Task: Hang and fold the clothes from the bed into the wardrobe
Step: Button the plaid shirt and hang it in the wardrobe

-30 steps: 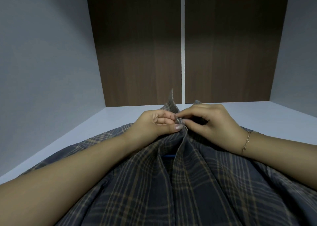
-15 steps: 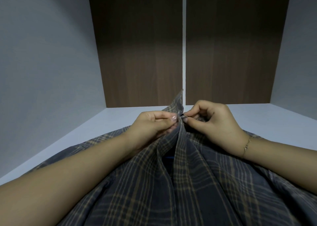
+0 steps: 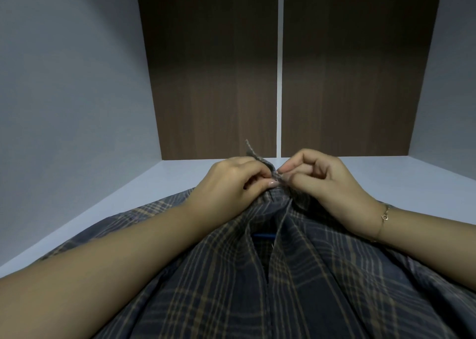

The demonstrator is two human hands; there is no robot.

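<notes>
Head view. Dark plaid cloth, navy crossed with tan lines: a shirt (image 3: 296, 282) spread over the pale floor (image 3: 164, 184) of a wardrobe (image 3: 77, 94) compartment, filling the near half of the view. Both hands meeting at the far end of the shirt, at its collar edge. Left hand (image 3: 231, 184) curled, thumb and forefinger pinching the left side of the front opening, thumbnail turned toward the other hand. Right hand (image 3: 322, 179) curled too, fingertips pinching the right side of the opening, touching or almost touching the left thumb. Whether a button lies between the fingertips: too small to tell. Just above the pinch, a narrow point of collar (image 3: 251, 149) standing up. Below the pinch, toward the wearer, the two front edges parting into a dark slit, with a short strip of blue (image 3: 264, 235) showing inside it. Thin bracelet (image 3: 385, 216) round the right wrist, behind the grip. Beyond the hands, two brown wood-grain back panels (image 3: 213, 81) split by a pale vertical strip (image 3: 280, 81). Grey side walls left and right of the grip.
</notes>
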